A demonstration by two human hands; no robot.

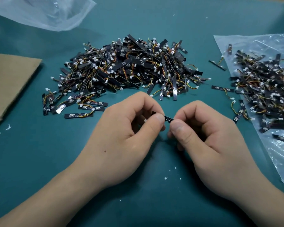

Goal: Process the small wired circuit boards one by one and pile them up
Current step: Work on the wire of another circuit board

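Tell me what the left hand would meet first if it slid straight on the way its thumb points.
Most likely the right hand: the left hand pinches the same small board, and only a short bare stretch separates the thumbs. Depth is hard to judge.

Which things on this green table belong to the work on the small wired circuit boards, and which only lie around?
Job:
- small circuit board, pinched between left hand and right hand
- centre pile of wired boards
- right heap of wired boards on a flat clear bag

Lying about:
- crumpled clear bag, top left
- brown cardboard
- white scraps
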